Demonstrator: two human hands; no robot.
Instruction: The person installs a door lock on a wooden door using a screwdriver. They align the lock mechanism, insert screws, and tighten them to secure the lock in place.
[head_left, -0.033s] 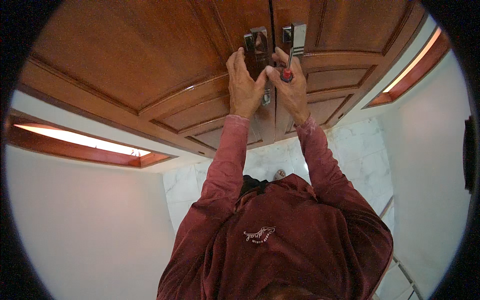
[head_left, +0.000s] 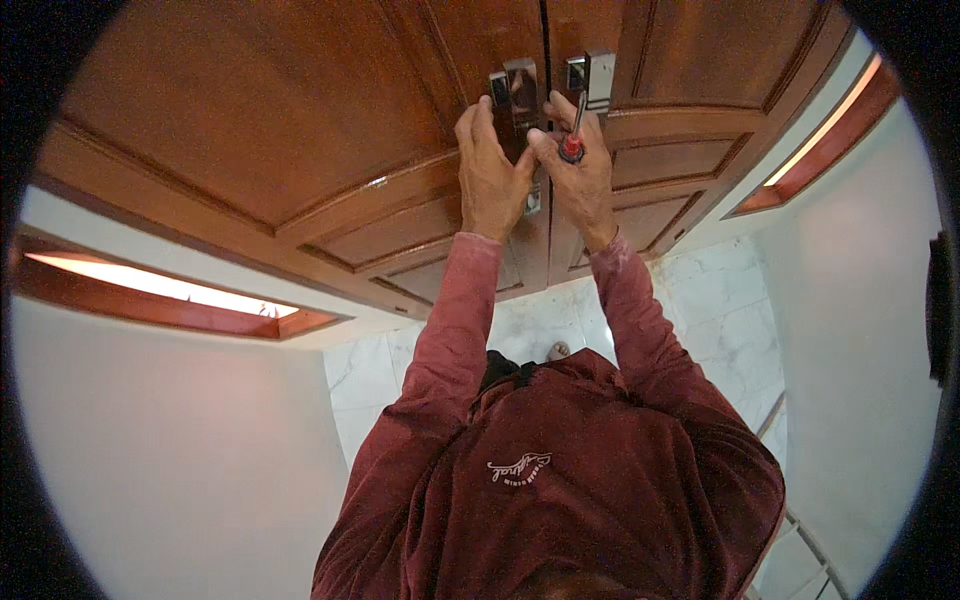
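Note:
Two brown wooden door leaves (head_left: 280, 130) meet at a dark vertical gap. Beside that gap, the left leaf carries a shiny metal door handle (head_left: 522, 88), and the right one a matching handle (head_left: 600, 75). My left hand (head_left: 492, 190) is at the lower part of the left handle, its fingers stretched upward and thumb apart; whether it presses on the metal is hidden. In my right hand (head_left: 588, 190) is a screwdriver (head_left: 572, 147) with a red and dark grip, its shaft pointing up past the fingers. Both thumbs nearly meet. Below them shows a small metal lock plate (head_left: 533, 198).
Narrow wood-framed windows (head_left: 170, 290) flank the doors, set in pale walls (head_left: 180, 430). Marble-look tiles (head_left: 720, 300) cover the floor, where a foot (head_left: 558, 351) shows. A thin rail-like frame (head_left: 810, 545) stands at the lower right.

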